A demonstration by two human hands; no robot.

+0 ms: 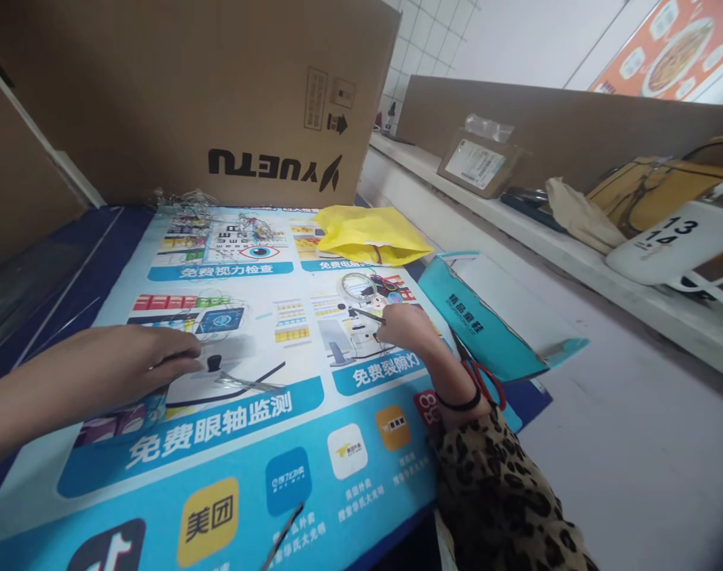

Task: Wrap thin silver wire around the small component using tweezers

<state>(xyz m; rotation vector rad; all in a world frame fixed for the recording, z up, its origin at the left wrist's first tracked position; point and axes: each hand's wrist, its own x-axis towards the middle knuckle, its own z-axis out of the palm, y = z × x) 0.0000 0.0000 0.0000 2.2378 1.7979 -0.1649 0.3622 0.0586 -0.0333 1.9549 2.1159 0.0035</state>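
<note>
My left hand (165, 355) hovers over or rests on the printed sheet (338, 428) with its fingers stretched out, and nothing shows in them. A bundle of thin, pale strands (251, 385) lies just to its right. My right hand (406, 327) is closed in a pinch on a thin, dark, pointed tool (369, 315), whose tip points left. Its exact kind is unclear. Beyond that hand sits a round, clear dish (358, 287), with small red and dark bits (391, 284) beside it.
Tangled fine wires (258, 228) lie at the back before a large cardboard box (248, 103). A yellow bag (373, 234) lies near them. On the right are a teal box (480, 325), red-handled scissors (486, 382) and a ledge with a white mug (664, 242). A dark rod (284, 535) lies in front.
</note>
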